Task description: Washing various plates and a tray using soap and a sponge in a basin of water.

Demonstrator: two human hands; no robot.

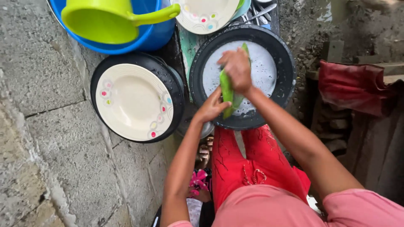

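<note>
My left hand (pixel 211 107) grips the lower end of a long green plastic utensil (pixel 227 90) over a black basin (pixel 286 63) of soapy water. My right hand (pixel 236 69) is closed over the utensil's upper part, and whatever it may hold against it is hidden under the fingers. The utensil's tip shows past my right hand, over the foam. My knees in red trousers are just below the basin.
A cream plate with coloured dots (pixel 134 101) lies in a second black basin (pixel 179 90) to the left. Above are a blue tub (pixel 153 38) holding a lime-green scoop (pixel 105 19), another dotted plate (pixel 206 14), cutlery (pixel 259 14). Red cloth (pixel 357 86) lies right.
</note>
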